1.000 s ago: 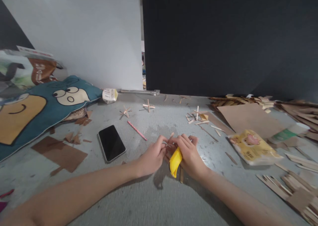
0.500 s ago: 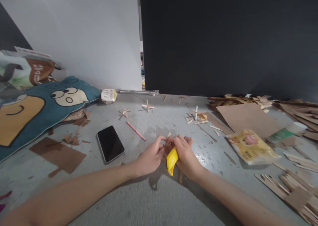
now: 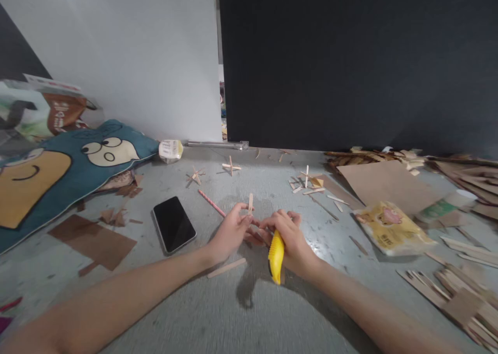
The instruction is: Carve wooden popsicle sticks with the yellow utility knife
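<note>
Between the thumb and fingers of my left hand (image 3: 229,229) a short piece of wooden craft stick (image 3: 250,202) is pinched, pointing up. My right hand (image 3: 290,242) is closed around a yellow utility knife (image 3: 276,260) with a ridged handle; its blade is hidden by the fingers. The fingertips of both hands are close together above the grey table (image 3: 187,312). A loose craft stick (image 3: 226,267) lies just below my left hand. Past that hand is a pink twisted stick (image 3: 211,202), partly covered by the fingers.
Left of my hands lie a phone (image 3: 174,224), brown cardboard (image 3: 91,242) and a blue cushion (image 3: 143,145). Small stick crosses (image 3: 231,166) stand farther back. Rightward are a yellow packet (image 3: 392,229), a cardboard sheet (image 3: 389,185) and bundled craft sticks (image 3: 439,289).
My left hand has shifted slightly left and away, lifting the stick piece into clearer view. The knife handle has swung right. A loose stick now shows below my left hand.
</note>
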{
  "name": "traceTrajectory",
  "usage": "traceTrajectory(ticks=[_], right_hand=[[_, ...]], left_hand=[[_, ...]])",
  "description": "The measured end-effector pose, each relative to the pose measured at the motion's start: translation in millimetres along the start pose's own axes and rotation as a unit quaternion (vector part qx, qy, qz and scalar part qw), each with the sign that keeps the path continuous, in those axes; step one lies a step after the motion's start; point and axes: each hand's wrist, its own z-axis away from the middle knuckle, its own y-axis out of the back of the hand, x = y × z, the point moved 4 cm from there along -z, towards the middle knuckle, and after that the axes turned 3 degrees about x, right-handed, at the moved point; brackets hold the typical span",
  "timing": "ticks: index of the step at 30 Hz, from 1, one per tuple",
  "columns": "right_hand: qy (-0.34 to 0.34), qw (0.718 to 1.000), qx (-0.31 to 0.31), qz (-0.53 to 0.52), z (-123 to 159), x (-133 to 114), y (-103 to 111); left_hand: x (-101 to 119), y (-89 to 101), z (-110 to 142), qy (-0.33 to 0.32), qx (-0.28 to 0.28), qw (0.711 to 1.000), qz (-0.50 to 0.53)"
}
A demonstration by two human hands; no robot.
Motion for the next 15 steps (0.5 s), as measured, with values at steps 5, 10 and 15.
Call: traceTrajectory(ticks=[5,10,15], right_hand=[[-0.064,0.991,0.112,-0.037,4.4,6.0,19.1],[-0.191,0.971,0.055,-0.137,13.4,9.6,22.4],[-0.16,0.973,0.053,-0.158,10.8,4.4,20.9]], left_hand=[[3.3,-7.7,4.5,-0.013,-0.029,0.999,0.012],[4.2,-7.3,5.9,-0.018,-0.014,1.0,-0.007],[3.9,-10.0,8.6,-0.008,-0.024,0.999,-0.021]])
